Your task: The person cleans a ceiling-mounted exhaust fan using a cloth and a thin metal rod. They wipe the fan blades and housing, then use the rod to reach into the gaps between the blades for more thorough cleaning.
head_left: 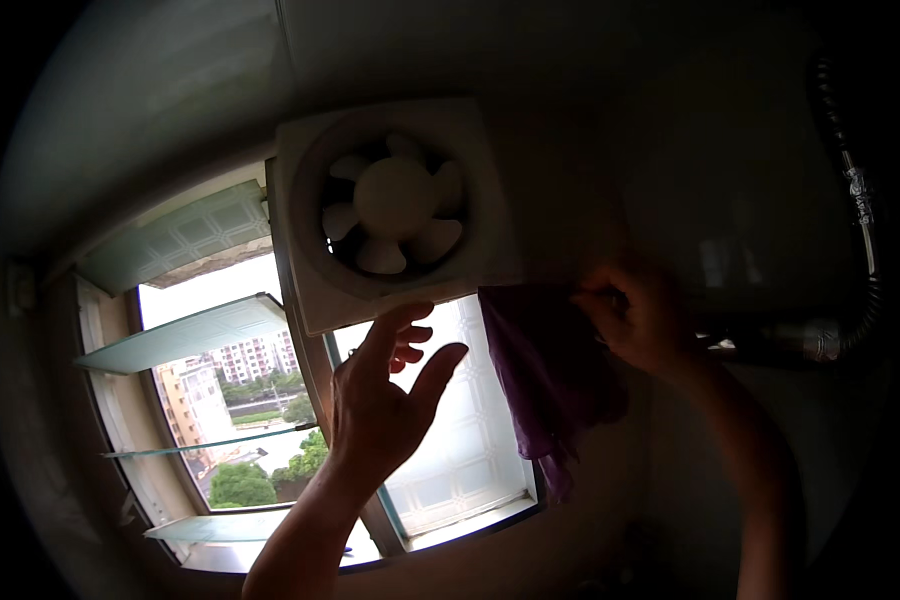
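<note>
In dim light a dark purple cloth [529, 367] hangs in folds at the right side of the window. My right hand [637, 319] pinches its upper right edge between thumb and fingers. What bears the cloth's upper left corner cannot be made out. My left hand [382, 397] is raised before the window with thumb and fingers apart, holding nothing. Its fingertips are close to the lower edge of a square white exhaust fan [300, 292]. The fan's round hub [395, 196] and several pale blades are exposed, with no grille over them.
Tilted glass louvre slats [187, 334] project inward at the left. A patterned glass pane [450, 420] fills the window's right part, beside an upright frame post [322, 375]. At the far right, a ribbed flexible pipe [870, 296] meets a horizontal duct [795, 339] on the dark wall.
</note>
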`<state>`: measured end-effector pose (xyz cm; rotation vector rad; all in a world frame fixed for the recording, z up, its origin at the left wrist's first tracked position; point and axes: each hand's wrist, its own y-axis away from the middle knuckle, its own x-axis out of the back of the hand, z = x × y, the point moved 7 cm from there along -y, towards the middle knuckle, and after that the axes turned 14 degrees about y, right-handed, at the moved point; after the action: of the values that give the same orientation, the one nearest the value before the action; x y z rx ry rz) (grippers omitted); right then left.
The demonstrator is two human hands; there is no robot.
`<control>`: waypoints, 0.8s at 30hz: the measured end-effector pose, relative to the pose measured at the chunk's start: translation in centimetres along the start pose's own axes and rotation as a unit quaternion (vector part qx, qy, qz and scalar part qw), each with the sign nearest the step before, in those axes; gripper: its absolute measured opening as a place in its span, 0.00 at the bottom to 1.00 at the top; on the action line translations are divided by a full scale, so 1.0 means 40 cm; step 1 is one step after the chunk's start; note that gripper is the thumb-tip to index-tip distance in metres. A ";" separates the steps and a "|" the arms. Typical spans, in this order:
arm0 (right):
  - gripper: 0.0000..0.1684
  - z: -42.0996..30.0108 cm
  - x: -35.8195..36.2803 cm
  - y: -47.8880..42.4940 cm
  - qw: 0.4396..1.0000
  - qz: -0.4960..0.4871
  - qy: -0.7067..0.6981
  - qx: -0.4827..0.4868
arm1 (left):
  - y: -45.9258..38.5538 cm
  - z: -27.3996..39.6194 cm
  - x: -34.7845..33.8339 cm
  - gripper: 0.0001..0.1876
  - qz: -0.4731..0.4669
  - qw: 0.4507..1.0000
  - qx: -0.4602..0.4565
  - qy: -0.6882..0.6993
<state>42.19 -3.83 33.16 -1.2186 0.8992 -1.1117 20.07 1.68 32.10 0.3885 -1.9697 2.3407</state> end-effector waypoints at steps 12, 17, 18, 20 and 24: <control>0.11 0.004 -0.010 0.323 0.946 -0.279 -0.130 -0.105 | 0.354 -0.185 -0.123 0.12 -0.051 0.824 0.388 0.409; 0.09 0.024 -0.083 0.538 0.856 -0.390 -0.244 -0.234 | 0.372 -0.177 -0.027 0.12 -0.202 0.915 0.351 0.010; 0.09 0.004 -0.085 0.557 0.840 -0.387 -0.272 -0.264 | 0.376 -0.147 -0.023 0.14 -0.205 0.933 0.296 -0.011; 0.08 -0.041 -0.079 0.567 0.818 -0.401 -0.295 -0.287 | 0.370 -0.107 -0.014 0.14 -0.192 0.939 0.284 -0.035; 0.07 -0.068 -0.083 0.587 0.803 -0.436 -0.208 -0.348 | 0.333 -0.139 0.014 0.13 -0.114 0.943 0.309 0.050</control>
<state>42.52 -1.40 9.43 -2.5493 0.3566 -1.1336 15.94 4.60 18.57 0.4799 -1.0359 2.6959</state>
